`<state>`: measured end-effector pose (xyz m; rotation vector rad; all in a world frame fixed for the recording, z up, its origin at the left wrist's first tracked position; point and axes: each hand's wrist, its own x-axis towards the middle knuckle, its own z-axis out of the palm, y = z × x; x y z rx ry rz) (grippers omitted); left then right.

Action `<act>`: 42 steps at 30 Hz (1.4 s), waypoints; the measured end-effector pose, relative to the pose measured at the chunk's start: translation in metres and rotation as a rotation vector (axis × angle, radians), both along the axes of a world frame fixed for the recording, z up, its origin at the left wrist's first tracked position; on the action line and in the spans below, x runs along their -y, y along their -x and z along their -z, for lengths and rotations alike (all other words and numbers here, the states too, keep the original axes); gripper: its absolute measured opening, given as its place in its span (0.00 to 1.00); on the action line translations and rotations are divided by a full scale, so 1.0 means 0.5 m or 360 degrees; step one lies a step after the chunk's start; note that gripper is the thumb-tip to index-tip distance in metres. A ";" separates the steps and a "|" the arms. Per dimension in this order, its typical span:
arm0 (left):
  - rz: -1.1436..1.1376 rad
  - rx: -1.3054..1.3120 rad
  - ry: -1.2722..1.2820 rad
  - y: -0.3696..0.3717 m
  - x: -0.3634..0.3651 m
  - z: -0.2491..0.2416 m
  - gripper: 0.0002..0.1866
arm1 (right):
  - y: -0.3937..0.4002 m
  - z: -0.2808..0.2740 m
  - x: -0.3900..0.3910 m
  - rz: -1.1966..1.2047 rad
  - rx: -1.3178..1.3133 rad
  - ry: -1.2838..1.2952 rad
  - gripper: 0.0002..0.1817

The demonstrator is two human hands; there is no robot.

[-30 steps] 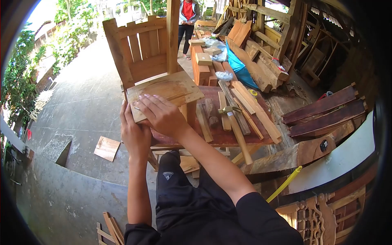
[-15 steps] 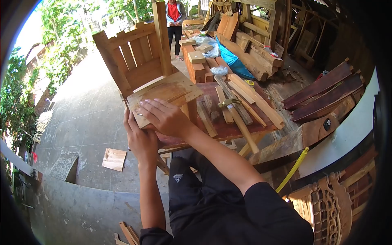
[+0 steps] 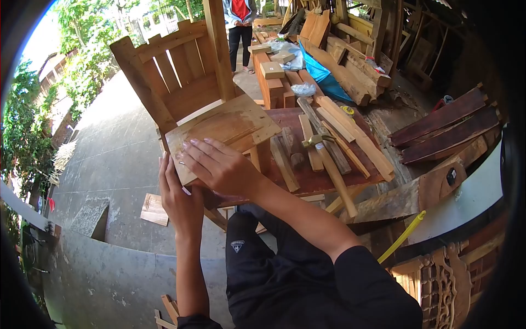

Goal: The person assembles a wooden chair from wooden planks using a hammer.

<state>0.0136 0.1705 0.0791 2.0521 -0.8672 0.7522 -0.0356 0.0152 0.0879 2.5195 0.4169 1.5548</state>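
Observation:
A small wooden chair (image 3: 205, 88) with a slatted back stands tilted in view on the red table, its pale seat (image 3: 230, 123) facing me. My right hand (image 3: 222, 167) lies palm down on the near left corner of the seat, fingers stretched out and close together; its thumb is hidden. By its fingertips a short, shiny nail-like metal piece (image 3: 182, 162) shows at the seat's edge. Around the seat's left edge, my left hand (image 3: 178, 200) grips the chair from below, with part of its fingers hidden. A hammer (image 3: 331, 170) rests on the table to the right.
Several wood strips (image 3: 350, 134) lie on the red table (image 3: 274, 118) beside the hammer. Stacked timber and a blue sheet (image 3: 320, 74) are behind. A person (image 3: 239, 33) stands at the back. A flat wood piece (image 3: 154, 209) is on the floor; a yellow hose (image 3: 402, 238) hangs at right.
The view has shifted, so the table items and hammer appear lower and further right. Both hands keep their places on the chair.

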 end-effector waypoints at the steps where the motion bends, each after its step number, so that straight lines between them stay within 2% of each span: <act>1: -0.0004 -0.0039 0.0051 0.005 0.005 -0.002 0.33 | 0.000 0.000 0.001 0.0020 0.0007 0.0017 0.26; 9: -0.0076 -0.0159 0.0299 0.024 0.039 0.000 0.31 | 0.002 -0.004 0.006 -0.0024 0.0038 -0.0055 0.22; 12: -0.0089 -0.0055 0.0304 0.029 0.047 -0.001 0.30 | -0.005 0.000 0.012 -0.0040 0.0085 -0.0059 0.21; 29: -0.0062 -0.0081 0.0323 0.025 0.043 0.009 0.32 | 0.001 -0.006 0.006 -0.0028 0.0052 -0.0102 0.20; 38: -0.0061 -0.0111 0.0269 0.024 0.035 0.005 0.34 | 0.010 -0.006 0.005 -0.0048 -0.0096 -0.0184 0.23; 42: -0.0063 -0.0115 0.0272 0.028 0.038 0.003 0.33 | 0.093 -0.033 0.036 -0.0259 -0.0167 -0.0339 0.28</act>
